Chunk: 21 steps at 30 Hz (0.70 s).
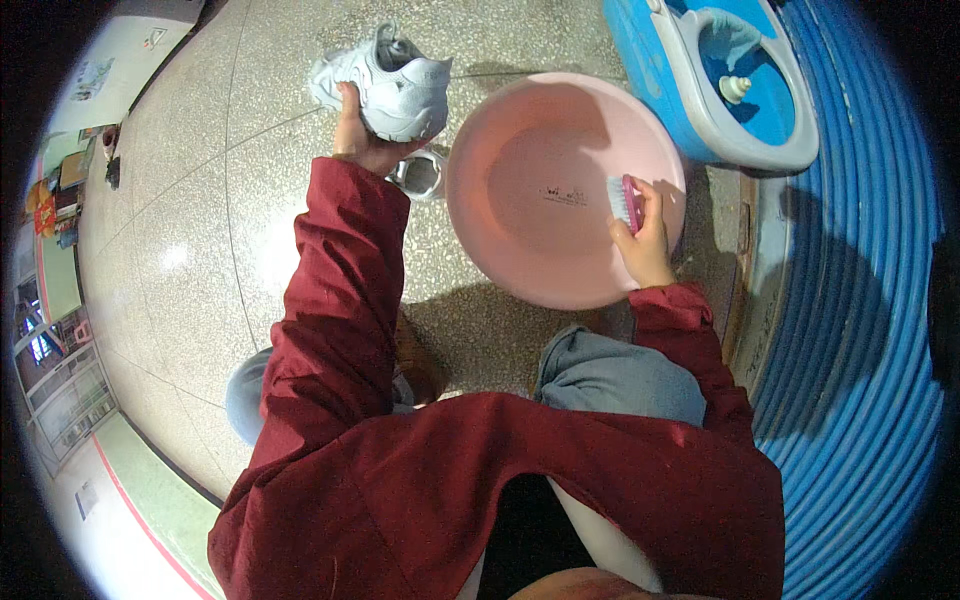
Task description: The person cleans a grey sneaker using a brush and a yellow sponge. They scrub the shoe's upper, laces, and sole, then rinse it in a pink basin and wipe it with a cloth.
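A white sneaker rests in my left hand, its heel towards the pink plastic basin and my thumb against its side. Over the right part of the basin, my right hand grips a scrubbing brush with a pink back and white bristles, which face left. The basin stands on the speckled floor and bears some dark writing on its bottom; I cannot tell whether it holds water. Partly hidden behind my left hand and sleeve, a second light-coloured shoe lies on the floor against the basin's left side.
A blue mop bucket with a white rim stands beyond the basin at the upper right. Along the right runs a blue ribbed surface. My knees in jeans are close below the basin. Shelved goods appear at the far left.
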Motion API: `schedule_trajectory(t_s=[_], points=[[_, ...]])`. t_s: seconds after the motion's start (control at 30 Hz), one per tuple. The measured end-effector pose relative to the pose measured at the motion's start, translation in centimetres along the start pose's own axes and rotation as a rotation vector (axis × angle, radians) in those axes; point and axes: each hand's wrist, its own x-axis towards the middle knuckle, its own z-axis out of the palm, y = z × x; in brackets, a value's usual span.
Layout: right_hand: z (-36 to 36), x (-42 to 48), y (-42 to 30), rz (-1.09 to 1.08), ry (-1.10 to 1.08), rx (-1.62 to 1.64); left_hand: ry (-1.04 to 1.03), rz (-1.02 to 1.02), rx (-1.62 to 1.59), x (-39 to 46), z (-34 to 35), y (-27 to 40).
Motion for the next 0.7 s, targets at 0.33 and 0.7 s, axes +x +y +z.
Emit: schedule_trajectory(t_s=[0.33,0.7], points=[[-0.3,-0.4,-0.9,0.117,-0.052,0.106,0.184,0.064,-0.023,11.7,-5.0,-3.9],[0.3,-0.8,-0.1,0.101,-0.053,0.133,0.306,-0.115,1.127,12.9,-11.1,1.7]])
